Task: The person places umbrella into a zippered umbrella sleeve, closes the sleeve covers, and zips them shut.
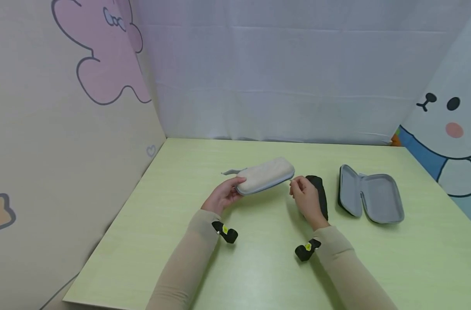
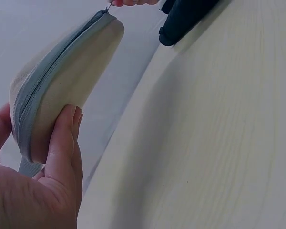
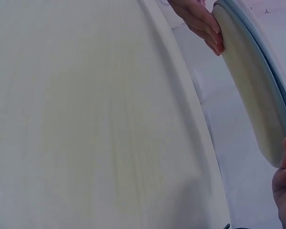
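Observation:
A cream zippered pencil case with a grey-blue zip is held up over the table, tilted with its right end higher. My left hand grips its left end, thumb on one face and fingers on the other, as the left wrist view shows. A grey strap sticks out behind that end. At the far end of the zip, my right hand pinches the small metal zipper pull. The zip band runs along the long side in the right wrist view.
A dark, rounded, elongated pouch lies on the table behind my right hand, partly hidden by it. Right of it lies an open case with grey lining. A wall borders the table's left side; a white curtain hangs at the back.

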